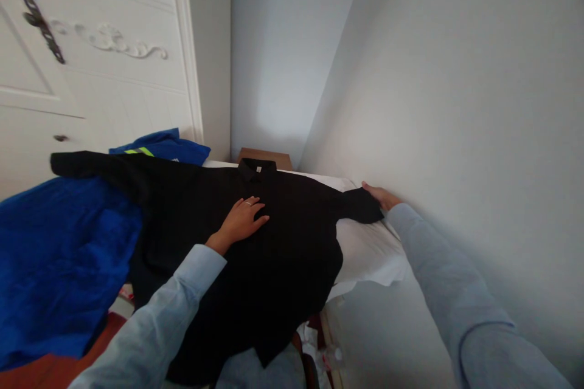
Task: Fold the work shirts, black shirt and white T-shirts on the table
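Observation:
A black collared shirt (292, 243) lies spread out front side up, its collar at the far side and its lower part hanging toward me. My left hand (244, 219) rests flat on the chest below the collar, fingers apart, with a ring on one finger. At the far right, my right hand (383, 196) grips the end of the shirt's sleeve near the wall; part of its fingers is hidden by the fabric. The other sleeve stretches left over a blue cloth (68, 255). Under the shirt on the right shows a white cloth (365, 255).
A white cabinet (114, 91) with dark handles stands at the back left. Before it lies a folded blue garment (176, 147) with a yellow-green stripe. A brown box (266, 157) sits in the corner. The pale wall (456, 103) bounds the right side.

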### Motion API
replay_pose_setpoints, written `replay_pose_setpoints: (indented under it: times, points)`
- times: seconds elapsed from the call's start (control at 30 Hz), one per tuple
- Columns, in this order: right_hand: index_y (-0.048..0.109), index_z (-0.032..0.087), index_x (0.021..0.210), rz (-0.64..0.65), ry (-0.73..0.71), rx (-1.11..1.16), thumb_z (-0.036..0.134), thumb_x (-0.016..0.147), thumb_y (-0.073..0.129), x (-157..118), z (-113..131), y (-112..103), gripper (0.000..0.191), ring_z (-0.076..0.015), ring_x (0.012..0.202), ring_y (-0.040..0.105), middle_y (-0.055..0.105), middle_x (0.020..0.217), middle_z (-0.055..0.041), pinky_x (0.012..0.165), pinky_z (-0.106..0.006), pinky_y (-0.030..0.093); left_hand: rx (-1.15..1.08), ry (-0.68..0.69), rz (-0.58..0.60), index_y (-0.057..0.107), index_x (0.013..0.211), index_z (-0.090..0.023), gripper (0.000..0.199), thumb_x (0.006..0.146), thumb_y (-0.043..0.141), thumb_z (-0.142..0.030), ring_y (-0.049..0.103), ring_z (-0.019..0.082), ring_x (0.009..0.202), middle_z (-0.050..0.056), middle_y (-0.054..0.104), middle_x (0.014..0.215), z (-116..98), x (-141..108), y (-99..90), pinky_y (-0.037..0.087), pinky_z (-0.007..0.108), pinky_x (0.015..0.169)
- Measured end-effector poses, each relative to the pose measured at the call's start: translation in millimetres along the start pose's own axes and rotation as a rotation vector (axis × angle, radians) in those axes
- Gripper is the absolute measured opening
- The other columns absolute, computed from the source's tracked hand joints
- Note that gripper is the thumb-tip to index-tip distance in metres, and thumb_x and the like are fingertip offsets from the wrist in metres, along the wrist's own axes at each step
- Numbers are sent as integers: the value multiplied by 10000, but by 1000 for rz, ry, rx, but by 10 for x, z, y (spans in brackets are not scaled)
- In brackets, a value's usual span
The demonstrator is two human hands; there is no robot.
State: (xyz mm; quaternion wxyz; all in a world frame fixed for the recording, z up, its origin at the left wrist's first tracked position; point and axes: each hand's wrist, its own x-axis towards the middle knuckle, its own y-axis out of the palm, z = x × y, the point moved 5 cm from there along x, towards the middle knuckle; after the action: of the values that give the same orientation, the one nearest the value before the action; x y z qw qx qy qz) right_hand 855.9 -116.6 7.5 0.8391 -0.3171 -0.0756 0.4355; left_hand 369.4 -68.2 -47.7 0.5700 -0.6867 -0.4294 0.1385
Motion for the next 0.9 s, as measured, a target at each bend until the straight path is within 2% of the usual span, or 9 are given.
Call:
replay_pose_setpoints:
  times: [0.1, 0.23, 0.3, 0.4, 0.53, 0.6, 0.7, 0.83, 0.9]
  points:
    - [730, 157, 889, -21, 123, -4, 560, 854, 681, 138, -21, 100, 407, -303, 817, 737, 765, 853, -183, 723, -415, 610, -8, -2, 2, 651, 1317, -179, 489, 961, 524, -489, 488, 322, 1404, 161, 577, 1463, -4, 0, -7, 306, 527, 1207]
    - [750, 152, 958, -93, 114, 6, 276, 713, 823, 229, 25, 123, 284, -291, 808, 734, 773, 863, -145, 723, -398, 604, -12, -6, 6, 647, 1324, -162, 503, 962, 527, -490, 481, 325, 1410, 169, 571, 1467, -11, -3, -19, 303, 526, 1210]
    - [747, 169, 1057, -124, 38, 52, 171, 680, 800, 220, 79, 81, 380, -258, 852, 734, 783, 924, -107, 764, -352, 600, 0, -10, 12, 640, 1335, -162, 508, 966, 524, -492, 482, 322, 1409, 167, 566, 1474, -12, -2, -19, 305, 524, 1210]
    - [660, 233, 1284, -148, -88, 153, 126, 704, 737, 146, 148, -19, 595, -201, 922, 728, 778, 1080, -52, 808, -281, 593, 1, -14, 13, 640, 1338, -163, 511, 961, 536, -491, 492, 325, 1401, 165, 566, 1473, -12, 0, -18, 305, 522, 1210]
    - [543, 235, 1412, -125, -139, 244, 124, 741, 686, 5, 170, -97, 695, -200, 953, 723, 735, 1220, -76, 775, -273, 602, -14, -20, -1, 652, 1323, -170, 499, 954, 546, -490, 502, 328, 1391, 162, 578, 1461, -10, 0, -26, 314, 523, 1205]
    - [562, 219, 1376, -101, -127, 273, 141, 748, 688, -59, 183, -88, 646, -208, 911, 723, 743, 1174, -96, 726, -280, 604, -3, -21, 7, 649, 1326, -172, 497, 959, 541, -489, 498, 323, 1396, 162, 575, 1464, -14, -3, -29, 318, 515, 1204]
    - [642, 214, 1207, -58, -111, 309, 170, 728, 713, -136, 276, -43, 486, -196, 791, 709, 766, 974, -74, 657, -271, 590, 7, -23, 21, 644, 1333, -162, 496, 961, 548, -477, 492, 315, 1403, 170, 570, 1468, -22, -6, -37, 316, 507, 1206]
    - [662, 187, 839, 30, -115, 315, 186, 653, 761, -174, 588, 45, 210, -182, 636, 656, 704, 697, -33, 575, -268, 556, 5, -24, 23, 647, 1329, -169, 473, 963, 560, -457, 492, 309, 1405, 162, 572, 1468, -30, -9, -41, 307, 507, 1214]
    - [636, 169, 745, 65, -116, 305, 174, 631, 776, -193, 797, 129, 180, -192, 595, 637, 668, 624, -44, 549, -290, 549, 2, -24, 15, 648, 1328, -171, 472, 963, 563, -457, 487, 311, 1409, 163, 570, 1471, -28, -10, -39, 307, 511, 1215]
